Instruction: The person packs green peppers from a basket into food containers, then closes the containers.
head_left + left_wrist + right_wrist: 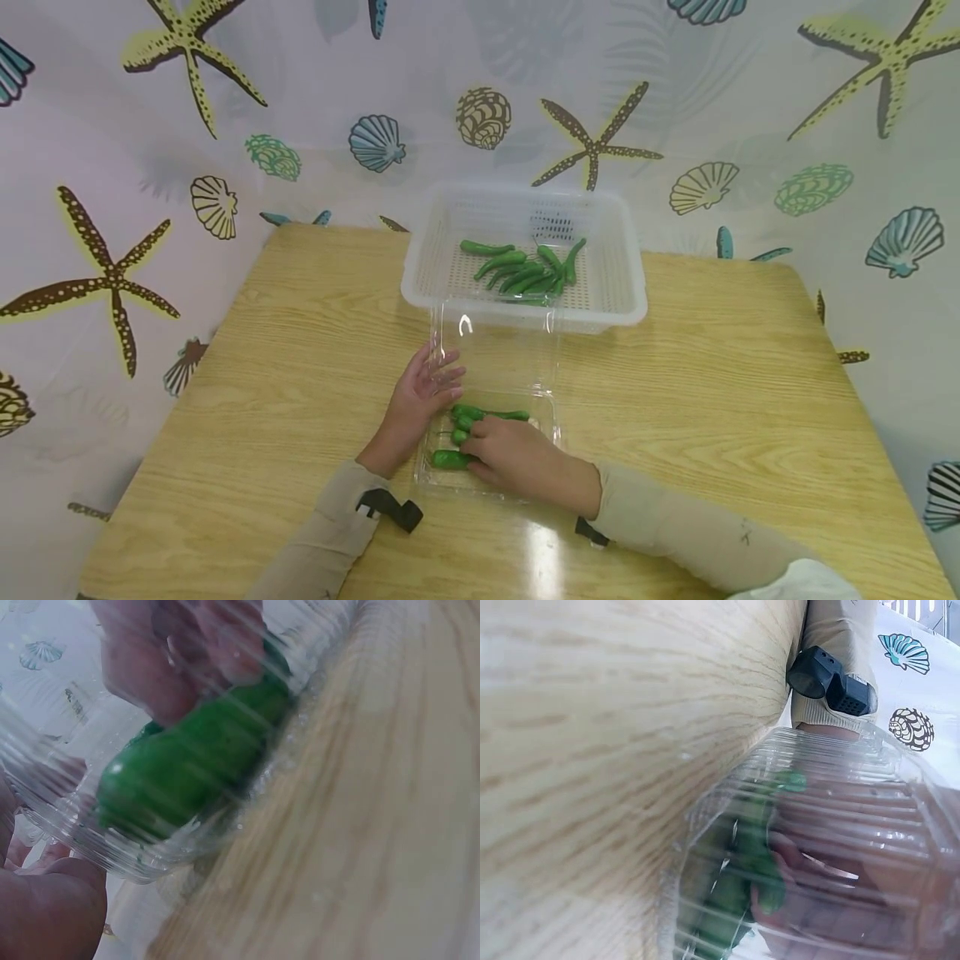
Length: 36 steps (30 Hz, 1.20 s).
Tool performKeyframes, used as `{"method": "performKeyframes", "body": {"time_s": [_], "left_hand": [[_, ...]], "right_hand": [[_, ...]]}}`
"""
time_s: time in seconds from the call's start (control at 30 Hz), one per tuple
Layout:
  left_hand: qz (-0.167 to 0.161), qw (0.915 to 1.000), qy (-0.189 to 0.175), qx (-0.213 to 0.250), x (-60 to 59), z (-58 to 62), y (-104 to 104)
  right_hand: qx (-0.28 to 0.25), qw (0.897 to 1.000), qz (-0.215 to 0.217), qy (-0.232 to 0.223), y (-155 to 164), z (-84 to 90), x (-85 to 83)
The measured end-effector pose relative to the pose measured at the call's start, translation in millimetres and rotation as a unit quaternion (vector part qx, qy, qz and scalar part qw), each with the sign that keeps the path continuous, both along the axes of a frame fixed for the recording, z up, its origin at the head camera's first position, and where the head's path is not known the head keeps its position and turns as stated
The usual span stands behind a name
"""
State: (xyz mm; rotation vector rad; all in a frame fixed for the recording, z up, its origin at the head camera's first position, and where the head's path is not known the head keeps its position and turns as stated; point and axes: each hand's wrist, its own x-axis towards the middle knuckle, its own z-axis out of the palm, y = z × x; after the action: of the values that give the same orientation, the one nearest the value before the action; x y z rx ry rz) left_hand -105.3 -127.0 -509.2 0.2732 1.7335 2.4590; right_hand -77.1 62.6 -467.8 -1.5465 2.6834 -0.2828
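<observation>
Fingers [487, 433] grip glossy peppers [480, 414]; ribbed clear clamshell [438, 479].

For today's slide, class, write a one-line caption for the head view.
Right hand reaches among green peppers in an open clear clamshell box; left hand steadies its edge, before a white basket.

The room is brightly and evenly lit from overhead, with a white glare patch on the table [542, 557] near the front edge and small glints on the clear plastic container [491, 367]. Shadows on the curtain behind are faint and soft. The head view bends at its edges. Both wrist views are blurred, hazy and streaked through the ribbed plastic, the wood grain soft.
</observation>
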Motion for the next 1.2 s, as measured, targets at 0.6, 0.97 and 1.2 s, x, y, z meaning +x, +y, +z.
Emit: {"method": "performKeyframes", "body": {"time_s": [0.6,0.97,1.2], "left_hand": [[0.005,1.0,0.001,-0.002,-1.0,-2.7,0.3],[0.0,1.0,-0.004,-0.003,-1.2,-1.4,-0.4],[0.0,1.0,-0.002,-0.008,-0.7,-1.9,-0.4]], "right_hand": [[-0.014,1.0,0.007,0.026,1.6,-2.1,-1.8],[-0.032,0.999,-0.009,0.006,3.8,3.3,-2.6],[-0.022,1.0,-0.012,0.002,4.8,3.3,-4.0]]}}
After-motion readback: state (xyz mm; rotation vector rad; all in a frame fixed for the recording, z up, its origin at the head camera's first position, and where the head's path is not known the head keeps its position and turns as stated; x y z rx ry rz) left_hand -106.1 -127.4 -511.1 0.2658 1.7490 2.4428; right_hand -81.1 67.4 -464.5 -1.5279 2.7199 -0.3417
